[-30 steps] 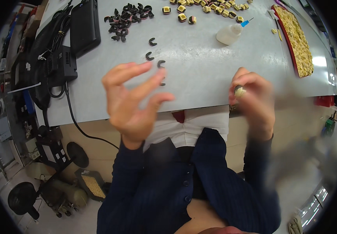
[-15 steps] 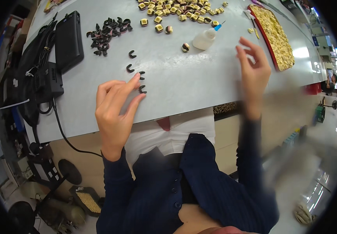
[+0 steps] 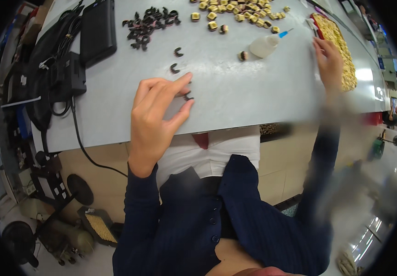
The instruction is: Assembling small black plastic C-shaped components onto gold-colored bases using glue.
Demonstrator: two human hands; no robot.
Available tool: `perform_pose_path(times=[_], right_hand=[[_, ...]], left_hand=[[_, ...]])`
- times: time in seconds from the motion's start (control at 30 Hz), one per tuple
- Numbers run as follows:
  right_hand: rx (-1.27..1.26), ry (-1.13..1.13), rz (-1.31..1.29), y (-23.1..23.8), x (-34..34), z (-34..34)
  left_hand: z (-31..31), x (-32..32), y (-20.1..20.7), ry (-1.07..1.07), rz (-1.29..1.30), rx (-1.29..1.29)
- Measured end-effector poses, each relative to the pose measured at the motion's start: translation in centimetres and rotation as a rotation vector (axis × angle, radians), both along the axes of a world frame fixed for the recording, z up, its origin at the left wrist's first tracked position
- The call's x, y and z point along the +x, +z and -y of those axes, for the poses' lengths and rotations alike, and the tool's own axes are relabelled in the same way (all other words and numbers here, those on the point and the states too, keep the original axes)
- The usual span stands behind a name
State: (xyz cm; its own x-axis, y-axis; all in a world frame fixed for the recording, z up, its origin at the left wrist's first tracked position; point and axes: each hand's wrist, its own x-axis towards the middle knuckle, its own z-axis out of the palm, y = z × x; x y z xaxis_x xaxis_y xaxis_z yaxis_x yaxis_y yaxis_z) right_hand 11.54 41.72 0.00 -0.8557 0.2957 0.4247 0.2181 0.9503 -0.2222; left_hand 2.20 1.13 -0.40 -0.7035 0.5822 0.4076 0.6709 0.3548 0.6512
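Observation:
My left hand (image 3: 155,117) rests at the table's near edge, its thumb and forefinger spread apart around a small black C-shaped piece (image 3: 188,96) lying on the table. Another such piece is mostly hidden by the forefinger. Two more black C-shaped pieces (image 3: 174,69) lie in a row just beyond. Over on the right, my right hand (image 3: 330,62) is at the near side of a red tray (image 3: 316,20) heaped with small yellow pieces. Its fingertips are drawn together beside a thin tool with a white end (image 3: 310,22); whatever they pinch is too small to make out.
A white squeeze bottle (image 3: 264,47) with a blue needle tip lies tilted mid-table, beside one yellow-and-dark block (image 3: 243,56). Many similar blocks (image 3: 235,8) cover the far side. Left of them sits a pile of black pieces (image 3: 148,27), then a black box (image 3: 98,32) and cables.
My right hand has moved right and away from me to the tray, and its fingers have drawn together. The whole view has shifted; my left hand stays by the black pieces.

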Motion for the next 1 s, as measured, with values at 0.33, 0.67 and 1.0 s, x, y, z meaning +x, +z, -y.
perform_pose_path(times=[0.33,0.67,1.0], right_hand=[[-0.955,0.258,-0.528,3.9,3.8,16.1],[-1.464,0.413,-0.164,1.5,1.3,23.4],[-1.787,0.361,-0.013,1.2,1.0,23.8]], left_hand=[[0.6,0.2,-0.1,-0.084,0.051,0.250],[-0.2,1.2,-1.5,-0.204,0.038,0.549],[-1.0,1.3,-1.3,-0.252,0.070,0.652]])
